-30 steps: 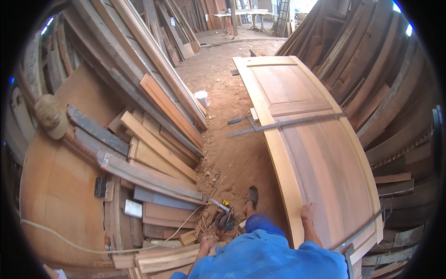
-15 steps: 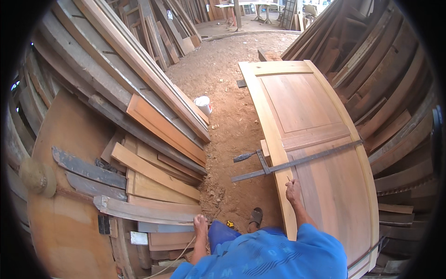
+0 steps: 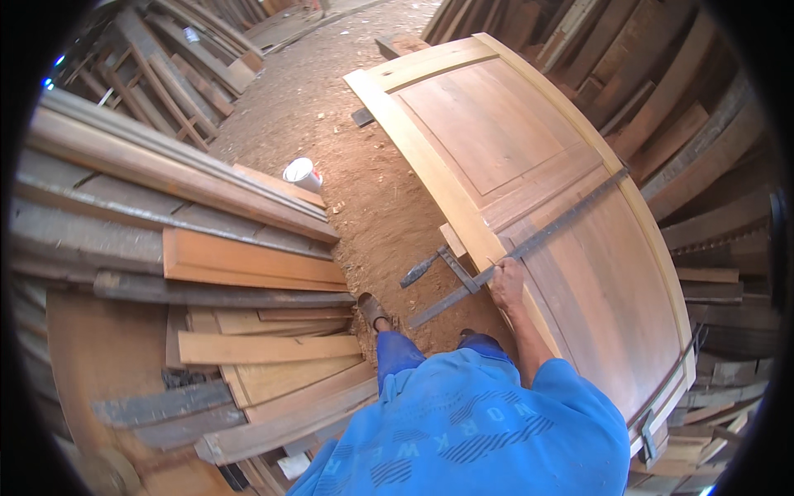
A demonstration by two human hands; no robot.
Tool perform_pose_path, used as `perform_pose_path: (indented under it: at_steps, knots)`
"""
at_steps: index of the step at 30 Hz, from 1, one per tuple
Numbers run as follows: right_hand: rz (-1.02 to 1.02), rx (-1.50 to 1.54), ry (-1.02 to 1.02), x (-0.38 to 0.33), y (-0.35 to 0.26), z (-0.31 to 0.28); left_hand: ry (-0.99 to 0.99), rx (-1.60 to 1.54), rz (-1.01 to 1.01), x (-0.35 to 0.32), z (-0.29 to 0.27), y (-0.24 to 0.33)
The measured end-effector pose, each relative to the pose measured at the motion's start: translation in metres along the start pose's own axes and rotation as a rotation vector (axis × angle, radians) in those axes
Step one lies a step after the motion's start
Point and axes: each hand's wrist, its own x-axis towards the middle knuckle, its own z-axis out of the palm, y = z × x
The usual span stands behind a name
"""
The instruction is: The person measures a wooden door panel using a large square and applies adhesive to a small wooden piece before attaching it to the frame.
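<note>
My right hand is closed at the pale left edge of a wooden panel door. A thin stick-like piece pokes out from its fingers, too small to name surely. Just beside the hand, a long metal bar clamp crosses the door's face. Its dark handle and sliding jaw sit off the door's left edge, next to a small wood block. At the near right end, a second clamp grips the door. My left hand is out of sight, below or behind my blue shirt.
Stacked boards and long planks line the left side. A white bucket stands on the dirt floor, past my feet. More timber leans along the right, beyond the door.
My body and view have turned, and I have stepped forward beside the door. My right hand has come up close to the clamp bar. The left hand has gone out of view.
</note>
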Motion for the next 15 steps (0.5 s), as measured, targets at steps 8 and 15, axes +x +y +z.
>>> perform_pose_path:
  at_steps: [8, 15]
  knots:
    - [0.422, -0.043, 0.012, 0.020, -0.067, 0.103, -0.001, -0.245, 0.558, 0.174, -0.168, 0.180]
    - [0.407, -0.595, -0.019, 0.013, -0.072, 0.119, -0.284, -0.443, 0.241, 0.174, -0.262, 0.283]
